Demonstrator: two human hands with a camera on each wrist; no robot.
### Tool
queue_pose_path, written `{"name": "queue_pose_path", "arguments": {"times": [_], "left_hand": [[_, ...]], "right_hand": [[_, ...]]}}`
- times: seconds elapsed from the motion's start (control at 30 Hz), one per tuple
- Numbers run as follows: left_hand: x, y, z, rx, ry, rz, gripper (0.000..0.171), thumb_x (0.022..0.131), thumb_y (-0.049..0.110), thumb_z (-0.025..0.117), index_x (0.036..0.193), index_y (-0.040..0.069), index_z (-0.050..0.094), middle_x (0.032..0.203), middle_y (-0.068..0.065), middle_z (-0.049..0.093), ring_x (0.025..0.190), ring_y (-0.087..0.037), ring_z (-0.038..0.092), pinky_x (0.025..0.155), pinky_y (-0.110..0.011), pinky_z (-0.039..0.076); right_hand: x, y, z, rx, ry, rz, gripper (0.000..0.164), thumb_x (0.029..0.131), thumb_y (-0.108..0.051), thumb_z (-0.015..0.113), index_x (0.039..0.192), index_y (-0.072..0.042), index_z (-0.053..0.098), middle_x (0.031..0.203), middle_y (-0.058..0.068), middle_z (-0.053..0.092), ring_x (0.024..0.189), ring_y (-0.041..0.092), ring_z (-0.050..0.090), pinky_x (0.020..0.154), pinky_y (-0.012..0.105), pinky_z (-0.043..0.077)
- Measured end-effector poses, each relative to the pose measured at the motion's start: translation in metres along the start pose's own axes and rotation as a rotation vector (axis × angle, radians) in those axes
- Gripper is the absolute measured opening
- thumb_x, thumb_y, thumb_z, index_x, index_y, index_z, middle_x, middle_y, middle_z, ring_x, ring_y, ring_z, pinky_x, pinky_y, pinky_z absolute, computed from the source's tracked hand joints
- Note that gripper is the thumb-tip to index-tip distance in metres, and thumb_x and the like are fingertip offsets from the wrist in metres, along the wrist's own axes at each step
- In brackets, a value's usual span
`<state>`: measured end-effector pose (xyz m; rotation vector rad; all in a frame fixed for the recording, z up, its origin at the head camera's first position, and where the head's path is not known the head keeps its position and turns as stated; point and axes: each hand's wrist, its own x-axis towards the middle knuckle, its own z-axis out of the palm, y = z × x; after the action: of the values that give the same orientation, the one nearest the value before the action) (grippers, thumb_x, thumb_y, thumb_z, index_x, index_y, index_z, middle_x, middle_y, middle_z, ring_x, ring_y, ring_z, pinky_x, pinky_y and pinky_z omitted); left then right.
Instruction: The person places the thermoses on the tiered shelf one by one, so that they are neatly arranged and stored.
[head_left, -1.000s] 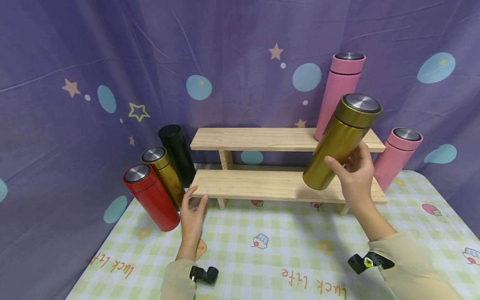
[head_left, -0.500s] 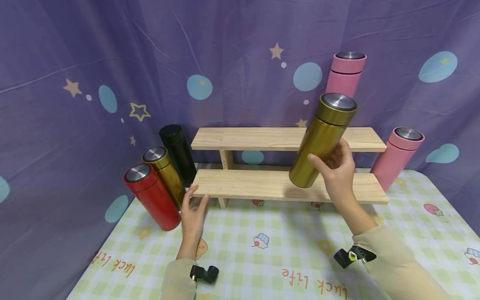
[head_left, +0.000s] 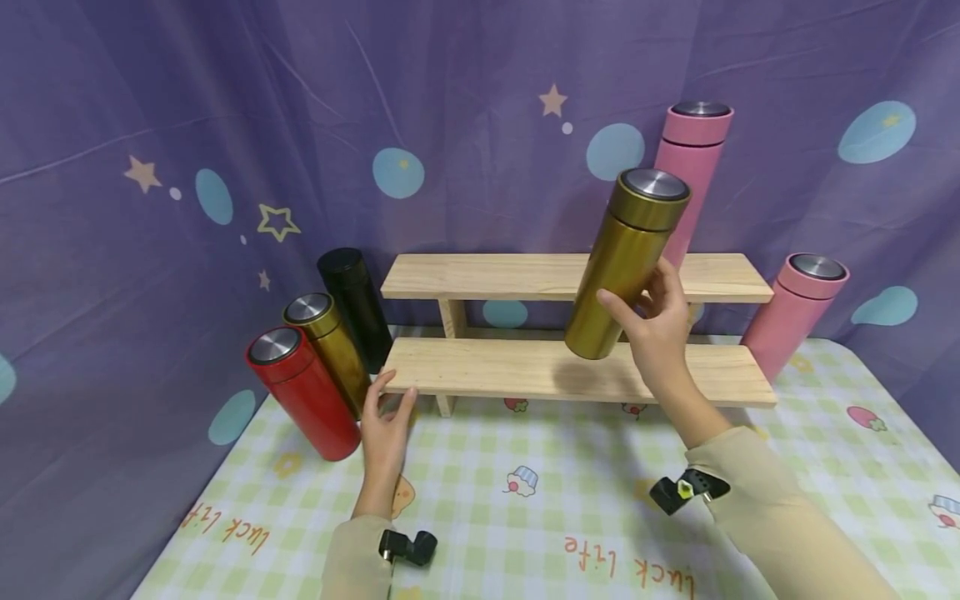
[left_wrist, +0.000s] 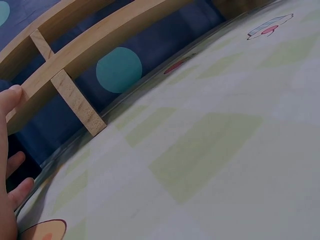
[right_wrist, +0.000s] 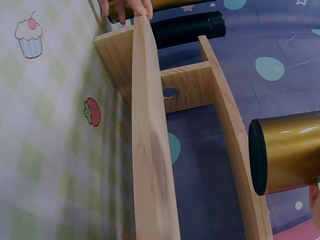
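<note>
A gold thermos flask (head_left: 628, 250) with a silver lid is gripped low on its body by my right hand (head_left: 662, 333), raised and tilted over the lower board. Its dark base (right_wrist: 257, 157) faces the upper board in the right wrist view. My left hand (head_left: 384, 437) holds the left front corner of the two-tier wooden shelf (head_left: 495, 367); the thumb (left_wrist: 10, 99) lies on the board's front edge in the left wrist view. Behind the held flask, a tall pink thermos flask (head_left: 696, 167) stands on the upper board, its lower part partly covered.
Left of the shelf stand a red flask (head_left: 318, 404), another gold flask (head_left: 339, 358) and a black flask (head_left: 360, 312). A shorter pink flask (head_left: 793, 312) stands at the right end. The checked tablecloth (head_left: 480, 517) lies in front, a purple curtain (head_left: 480, 83) behind.
My right hand has carried the gold flask leftward and slightly up, so more of the upper board's right end shows. My left hand has stayed at the shelf corner.
</note>
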<state>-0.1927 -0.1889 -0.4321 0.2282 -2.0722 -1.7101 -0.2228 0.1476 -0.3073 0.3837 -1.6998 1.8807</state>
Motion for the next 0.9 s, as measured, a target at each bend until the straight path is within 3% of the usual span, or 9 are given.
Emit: {"name": "queue_pose_path", "arguments": {"times": [0.2,0.4,0.63,0.9], "left_hand": [[0.011,-0.026,0.000,0.011,0.006,0.011,0.050,0.093,0.028,0.072,0.139,0.019,0.054,0.150,0.000,0.044,0.127,-0.026,0.045,0.094,-0.041,0.041],[0.010,-0.024,0.000,0.012,0.007,0.011,0.049,0.094,0.023,0.071,0.139,0.016,0.054,0.152,-0.003,0.042,0.128,-0.027,0.044,0.095,-0.042,0.041],[0.012,-0.031,0.000,-0.003,0.024,0.037,0.048,0.091,0.030,0.074,0.135,0.019,0.058,0.150,0.001,0.045,0.125,-0.023,0.046,0.092,-0.039,0.042],[0.013,-0.032,0.000,-0.016,0.029,0.050,0.048,0.090,0.030,0.075,0.134,0.019,0.059,0.150,0.001,0.045,0.124,-0.023,0.046,0.091,-0.040,0.041]], "right_hand": [[0.008,-0.001,0.008,0.014,0.015,-0.017,0.061,0.083,-0.006,0.076,0.138,-0.013,0.050,0.123,0.007,0.059,0.107,0.023,0.057,0.088,0.029,0.047],[0.015,-0.004,0.015,-0.015,0.011,-0.045,0.062,0.083,-0.008,0.076,0.138,-0.012,0.050,0.121,0.006,0.060,0.106,0.021,0.056,0.088,0.030,0.045],[0.026,-0.010,0.019,-0.013,-0.010,-0.092,0.061,0.082,-0.007,0.076,0.137,-0.012,0.051,0.120,0.005,0.061,0.106,0.021,0.057,0.089,0.031,0.044],[0.041,-0.016,0.027,-0.062,-0.022,-0.058,0.064,0.082,-0.016,0.079,0.138,-0.012,0.049,0.119,0.007,0.060,0.107,0.020,0.054,0.087,0.030,0.042]]}}
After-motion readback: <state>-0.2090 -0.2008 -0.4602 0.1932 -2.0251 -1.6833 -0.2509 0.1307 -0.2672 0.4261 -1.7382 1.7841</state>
